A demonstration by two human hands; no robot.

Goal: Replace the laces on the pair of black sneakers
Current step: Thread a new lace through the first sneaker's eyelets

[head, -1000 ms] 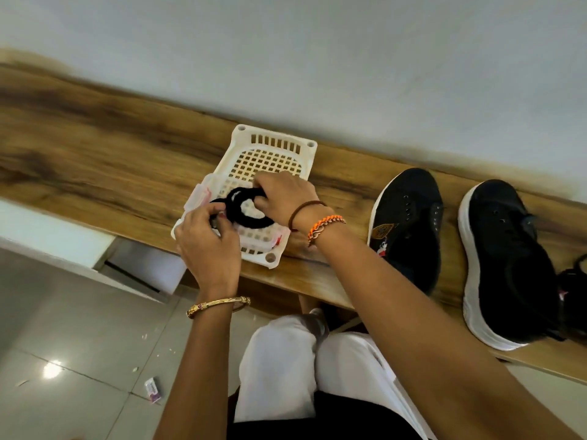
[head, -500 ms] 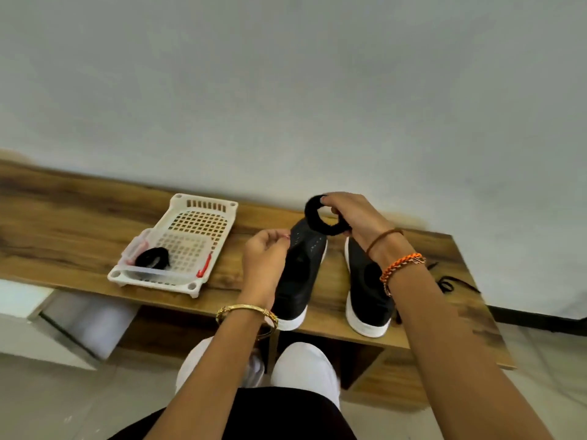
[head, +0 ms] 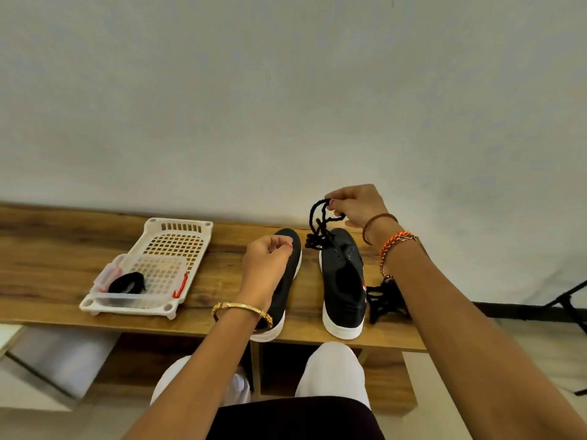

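The wooden bench (head: 222, 281) carries two black sneakers, the left sneaker (head: 290, 281) and the right sneaker (head: 343, 281), side by side with toes toward the wall. The right hand (head: 355, 206), raised above the right sneaker's toe, pinches a black lace (head: 319, 227) whose loops hang toward that toe. The left hand (head: 266, 258) hovers over the left sneaker, fingers curled with tips pinched together; whether they hold anything cannot be determined. Left of the sneakers, a white basket (head: 178, 236) contains a second coiled lace (head: 127, 282). A loose lace pile (head: 384, 300) lies right of the right sneaker.
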